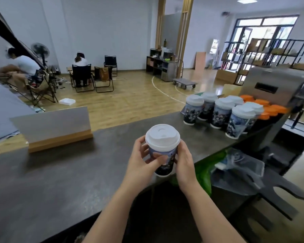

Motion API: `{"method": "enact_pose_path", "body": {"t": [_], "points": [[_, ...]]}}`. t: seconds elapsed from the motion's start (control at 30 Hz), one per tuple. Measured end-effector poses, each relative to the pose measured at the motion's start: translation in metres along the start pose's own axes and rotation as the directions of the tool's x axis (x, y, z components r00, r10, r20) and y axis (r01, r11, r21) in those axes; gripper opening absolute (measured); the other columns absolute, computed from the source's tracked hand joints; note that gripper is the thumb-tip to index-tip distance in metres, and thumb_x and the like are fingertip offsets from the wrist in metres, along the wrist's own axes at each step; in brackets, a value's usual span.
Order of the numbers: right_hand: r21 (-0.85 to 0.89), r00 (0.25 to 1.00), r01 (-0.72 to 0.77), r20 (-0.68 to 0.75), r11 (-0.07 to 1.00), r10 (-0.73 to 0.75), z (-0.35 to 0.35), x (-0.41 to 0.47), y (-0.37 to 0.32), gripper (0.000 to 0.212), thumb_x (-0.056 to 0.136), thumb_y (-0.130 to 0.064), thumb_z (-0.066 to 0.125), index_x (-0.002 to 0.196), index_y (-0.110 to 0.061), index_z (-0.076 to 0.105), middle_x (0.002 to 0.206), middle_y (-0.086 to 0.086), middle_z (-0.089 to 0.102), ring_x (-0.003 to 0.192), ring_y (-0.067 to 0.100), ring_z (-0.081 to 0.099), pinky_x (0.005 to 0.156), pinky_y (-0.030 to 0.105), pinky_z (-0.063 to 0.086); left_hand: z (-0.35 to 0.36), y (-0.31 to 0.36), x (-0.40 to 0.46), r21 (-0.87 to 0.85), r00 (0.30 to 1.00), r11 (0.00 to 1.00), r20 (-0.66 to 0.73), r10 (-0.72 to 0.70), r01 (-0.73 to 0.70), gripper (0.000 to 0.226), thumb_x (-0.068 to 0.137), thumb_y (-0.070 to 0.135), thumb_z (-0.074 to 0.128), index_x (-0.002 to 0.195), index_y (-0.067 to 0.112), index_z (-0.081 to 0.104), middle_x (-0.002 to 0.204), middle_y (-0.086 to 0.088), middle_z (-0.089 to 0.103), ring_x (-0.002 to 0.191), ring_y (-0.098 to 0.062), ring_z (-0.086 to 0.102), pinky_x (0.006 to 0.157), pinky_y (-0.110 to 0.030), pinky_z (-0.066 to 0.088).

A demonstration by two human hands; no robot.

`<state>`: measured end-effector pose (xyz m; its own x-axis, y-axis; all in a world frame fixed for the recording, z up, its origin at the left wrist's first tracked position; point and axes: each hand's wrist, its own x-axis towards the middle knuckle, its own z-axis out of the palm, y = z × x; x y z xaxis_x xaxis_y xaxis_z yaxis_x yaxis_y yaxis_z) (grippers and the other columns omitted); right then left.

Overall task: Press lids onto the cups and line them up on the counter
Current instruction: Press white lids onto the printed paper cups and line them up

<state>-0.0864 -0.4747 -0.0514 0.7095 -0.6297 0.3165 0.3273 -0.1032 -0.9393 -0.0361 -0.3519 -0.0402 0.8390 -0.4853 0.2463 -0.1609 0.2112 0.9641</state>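
Cup (pixel 163 160) with a printed blue-and-dark wrap sat right in the middle of the head view, held up over the near edge of the grey tabletop (pixel 60 172), and a white lid (pixel 162 137) was already seated across its rim. Left hand (pixel 142 162) curled round the cup's left side, thumb laid across the printed wall, fingers wrapped behind it just under the lid. Right hand (pixel 184 163) gripped the opposite side, fingers curled round the back of the cup and the palm against its wall, so both hands clasped the same cup between them. Further along the tabletop to the right stood a cluster of lidded cups (pixel 221 111), same print, white lids on, packed close in rough rows. Just behind them, orange lids (pixel 268 107) sat touching one another beside a steel machine (pixel 277 85). Over on the left of the tabletop stood a grey panel in a wooden base (pixel 60 130), well apart from the cups. Down to the right, below the tabletop edge, lay crumpled clear plastic (pixel 239 165) against something green. Beyond, on the wooden floor, two people sat on folding chairs (pixel 82 76), backs to the camera.
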Motion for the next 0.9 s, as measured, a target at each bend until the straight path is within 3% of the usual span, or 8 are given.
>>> {"method": "enact_pose_path", "body": {"t": [0.1, 0.17, 0.27, 0.37, 0.5, 0.67, 0.8, 0.9], "points": [[-0.002, 0.997, -0.013, -0.079, 1.000, 0.013, -0.029, 0.037, 0.019, 0.040, 0.096, -0.042, 0.038, 0.117, -0.016, 0.060, 0.114, 0.003, 0.067, 0.111, 0.019, 0.062, 0.100, 0.048, 0.049, 0.036, -0.021, 0.037, 0.015, 1.000, 1.000, 0.011, -0.002, 0.002, 0.069, 0.072, 0.001, 0.084, 0.119, 0.037, 0.050, 0.113, 0.020, 0.067, 0.111, -0.001, 0.062, 0.084, -0.020, 0.052], [-0.028, 0.992, -0.028, -0.124, 0.999, 0.024, -0.045, 0.062, 0.030, 0.036, 0.097, -0.042, 0.038, 0.115, -0.021, 0.061, 0.113, 0.000, 0.068, 0.111, 0.019, 0.062, 0.102, 0.051, 0.047, 0.056, -0.033, 0.064, 0.035, 1.000, 0.999, 0.029, 0.003, -0.004, 0.070, 0.071, 0.006, 0.086, 0.120, 0.039, 0.049, 0.114, 0.021, 0.065, 0.110, 0.003, 0.062, 0.085, -0.020, 0.052], [-0.073, 0.975, -0.019, -0.222, 0.997, 0.002, -0.074, 0.101, 0.042, 0.029, 0.103, -0.039, 0.036, 0.113, -0.030, 0.062, 0.115, -0.006, 0.068, 0.113, 0.012, 0.061, 0.103, 0.044, 0.047, 0.094, -0.050, 0.105, 0.033, 0.997, 0.999, 0.077, -0.001, -0.002, 0.071, 0.073, 0.008, 0.086, 0.126, 0.032, 0.047, 0.120, 0.014, 0.062, 0.104, 0.007, 0.062, 0.086, -0.019, 0.053], [-0.087, 0.960, -0.031, -0.281, 0.996, 0.005, -0.100, 0.141, 0.046, 0.029, 0.107, -0.028, 0.032, 0.109, -0.034, 0.061, 0.112, -0.013, 0.065, 0.106, -0.003, 0.060, 0.095, 0.024, 0.047, 0.133, -0.064, 0.141, 0.033, 0.995, 0.999, 0.100, -0.004, 0.000, 0.073, 0.073, 0.012, 0.086, 0.129, 0.032, 0.044, 0.124, 0.014, 0.060, 0.104, 0.011, 0.059, 0.087, -0.017, 0.053], [-0.100, 0.939, -0.044, -0.343, 0.994, 0.008, -0.134, 0.189, 0.058, 0.032, 0.107, -0.019, 0.030, 0.120, -0.022, 0.060, 0.114, -0.012, 0.063, 0.099, -0.013, 0.058, 0.085, 0.009, 0.045, 0.180, -0.081, 0.179, 0.047, 0.996, 0.999, 0.084, -0.008, 0.004, 0.075, 0.073, 0.016, 0.086, 0.131, 0.032, 0.041, 0.126, 0.015, 0.058, 0.112, 0.004, 0.059, 0.092, -0.020, 0.053], [-0.082, 0.929, -0.054, -0.370, 0.995, 0.020, -0.167, 0.223, 0.072, 0.033, 0.106, -0.019, 0.031, 0.123, -0.013, 0.059, 0.119, 0.001, 0.065, 0.111, 0.008, 0.059, 0.095, 0.024, 0.046, 0.223, -0.092, 0.203, 0.108, 0.997, 0.994, 0.071, -0.015, 0.007, 0.075, 0.074, 0.019, 0.086, 0.129, 0.035, 0.038, 0.125, 0.018, 0.056, 0.113, 0.008, 0.056, 0.092, -0.015, 0.050], [-0.092, 0.941, -0.059, -0.339, 0.994, 0.025, -0.180, 0.242, 0.076, 0.030, 0.105, -0.014, 0.032, 0.116, -0.014, 0.060, 0.109, -0.006, 0.065, 0.099, -0.009, 0.058, 0.086, 0.012, 0.043, 0.239, -0.097, 0.215, 0.155, 0.999, 0.988, 0.043, -0.012, 0.005, 0.075, 0.075, 0.017, 0.084, 0.128, 0.039, 0.035, 0.122, 0.028, 0.053, 0.113, 0.013, 0.054, 0.089, -0.009, 0.046], [-0.063, 0.956, -0.089, -0.286, 0.994, 0.068, -0.186, 0.254, 0.080, 0.031, 0.106, -0.017, 0.032, 0.118, -0.013, 0.061, 0.114, -0.001, 0.066, 0.107, 0.005, 0.061, 0.092, 0.017, 0.046, 0.249, -0.101, 0.215, 0.188, 1.000, 0.982, -0.019, -0.005, 0.008, 0.076, 0.076, 0.012, 0.081, 0.125, 0.045, 0.035, 0.123, 0.028, 0.053, 0.115, 0.011, 0.054, 0.092, -0.013, 0.047]]}}
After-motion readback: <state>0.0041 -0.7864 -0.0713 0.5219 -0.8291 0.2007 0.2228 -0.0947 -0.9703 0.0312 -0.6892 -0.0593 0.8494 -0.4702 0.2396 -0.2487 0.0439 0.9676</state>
